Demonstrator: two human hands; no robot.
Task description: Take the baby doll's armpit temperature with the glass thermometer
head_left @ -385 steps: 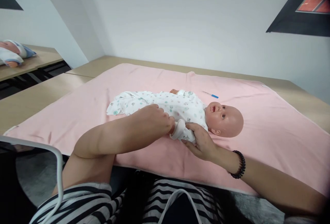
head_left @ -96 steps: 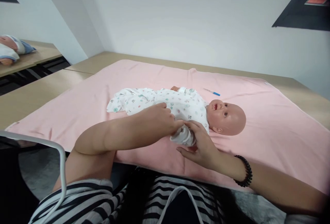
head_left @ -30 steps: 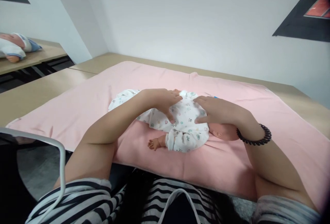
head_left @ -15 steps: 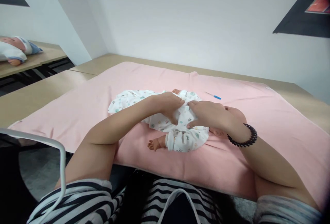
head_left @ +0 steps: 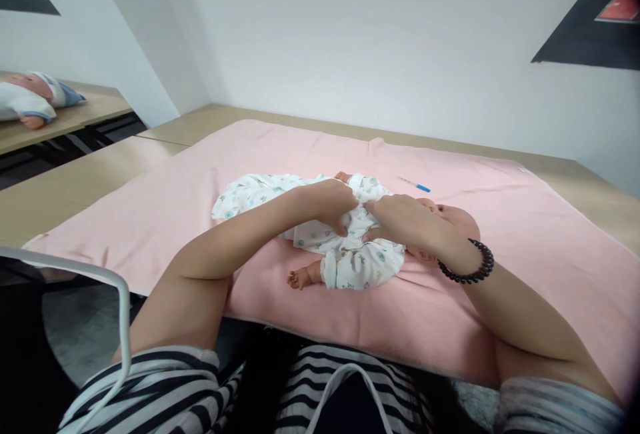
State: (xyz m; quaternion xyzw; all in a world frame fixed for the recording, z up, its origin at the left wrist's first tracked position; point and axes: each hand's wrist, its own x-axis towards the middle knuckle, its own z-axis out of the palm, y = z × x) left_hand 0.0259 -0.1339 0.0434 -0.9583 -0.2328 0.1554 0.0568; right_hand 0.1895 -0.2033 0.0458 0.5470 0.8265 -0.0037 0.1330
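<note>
A baby doll in a white printed outfit lies on its back on a pink blanket, head to the right. My left hand is at the middle of its chest, fingers curled on the shirt. Close beside it, my right hand pinches the shirt's upper chest, its wrist passing over part of the doll's head. Cloth bunches between my two hands. My fingertips are partly hidden by the hands and fabric.
Beyond the doll lies a thin stick with a blue cap. The blanket covers a wooden table against a white wall. Another doll lies on a table at the far left. A white curved bar stands near my left arm.
My fingers have drawn in from a more spread pose and now gather the shirt's cloth at the chest. The doll's near sleeve has shifted up slightly.
</note>
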